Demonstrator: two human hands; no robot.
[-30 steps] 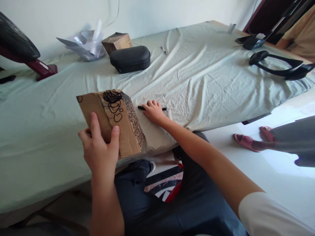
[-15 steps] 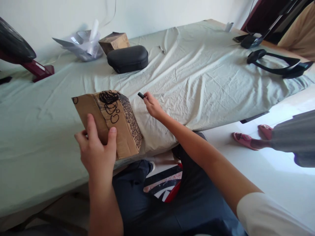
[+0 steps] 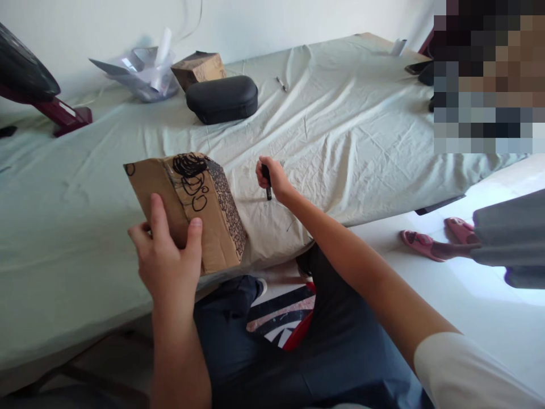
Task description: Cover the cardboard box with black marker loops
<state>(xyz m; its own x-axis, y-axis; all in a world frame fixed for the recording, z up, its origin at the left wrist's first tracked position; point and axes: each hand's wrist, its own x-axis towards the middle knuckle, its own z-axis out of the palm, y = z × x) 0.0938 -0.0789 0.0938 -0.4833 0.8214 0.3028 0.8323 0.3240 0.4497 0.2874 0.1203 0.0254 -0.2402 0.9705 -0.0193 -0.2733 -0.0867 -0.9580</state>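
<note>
A brown cardboard box (image 3: 187, 204) stands near the front edge of a table covered with a pale green sheet (image 3: 332, 130). Black scribbles, circles and dots cover its top and right side. My left hand (image 3: 168, 261) grips the box's near face, thumb and fingers pressed on the cardboard. My right hand (image 3: 275, 179) is closed round a black marker (image 3: 267, 182), held just right of the box with the tip pointing down above the sheet.
At the back of the table lie a black hard case (image 3: 222, 99), a second small cardboard box (image 3: 199, 67), crumpled clear plastic (image 3: 140, 68) and a small pen (image 3: 281, 84). A dark red fan base (image 3: 63, 116) sits far left. Another person's pink-sandalled feet (image 3: 438, 241) stand on the floor at right.
My right hand picked the marker up off the sheet, lifted it, then turned it tip-down. My left hand kept hold of the box.
</note>
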